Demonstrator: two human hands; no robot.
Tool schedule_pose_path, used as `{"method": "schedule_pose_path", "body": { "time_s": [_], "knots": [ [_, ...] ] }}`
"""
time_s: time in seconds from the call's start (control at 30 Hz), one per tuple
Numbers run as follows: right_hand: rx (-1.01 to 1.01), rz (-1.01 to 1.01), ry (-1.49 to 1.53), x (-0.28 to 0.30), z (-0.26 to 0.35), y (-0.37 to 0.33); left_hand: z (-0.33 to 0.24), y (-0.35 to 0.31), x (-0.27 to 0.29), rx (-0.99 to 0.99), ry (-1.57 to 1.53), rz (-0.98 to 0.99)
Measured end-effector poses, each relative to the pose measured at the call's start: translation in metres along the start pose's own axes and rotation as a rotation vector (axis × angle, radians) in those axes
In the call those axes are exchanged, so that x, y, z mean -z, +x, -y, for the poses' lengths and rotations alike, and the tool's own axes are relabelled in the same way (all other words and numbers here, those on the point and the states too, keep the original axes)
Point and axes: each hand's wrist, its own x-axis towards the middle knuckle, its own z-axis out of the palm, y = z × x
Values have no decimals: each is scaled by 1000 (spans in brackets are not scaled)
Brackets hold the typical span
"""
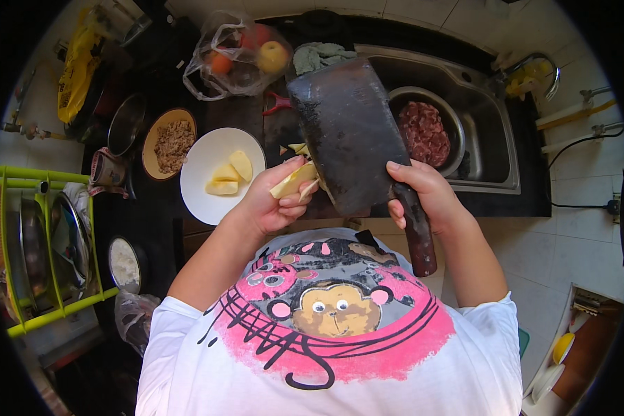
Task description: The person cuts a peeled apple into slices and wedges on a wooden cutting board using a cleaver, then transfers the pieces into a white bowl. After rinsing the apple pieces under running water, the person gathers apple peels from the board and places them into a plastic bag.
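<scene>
My right hand (431,193) grips a large dark cleaver (350,132) where the blade meets its brown handle, thumb on the blade. The broad blade is raised over the counter, its handle toward me. Left of the blade, my left hand (270,197) has its fingers closed around a pale yellow apple piece (292,182), close to the blade's lower left edge. Beyond that hand lie small peel scraps (299,148), partly covered by the blade. A white plate (194,170) to the left bears several peeled apple wedges (240,165).
Raw red meat (423,133) fills a metal bowl (456,142) in the sink (509,163). Behind the plate are a bag of fruit (232,59), a red peeler (277,102) and a green cloth (320,55). Leftward stand a bowl of minced food (175,144) and a green rack (52,236).
</scene>
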Motion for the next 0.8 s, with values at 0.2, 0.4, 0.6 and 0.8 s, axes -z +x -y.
{"method": "schedule_pose_path", "body": {
  "time_s": [0.2,0.4,0.6,0.8],
  "knots": [
    [5,26,-28,0,0,5,-2,3,-10,3,59,-108],
    [25,31,-105,-5,7,10,-5,8,-7,85,45,-155],
    [21,22,-137,-5,9,16,-5,11,-10,75,53,-215],
    [12,9,-115,-8,10,33,-4,19,-7,58,27,-323]
  ]
}}
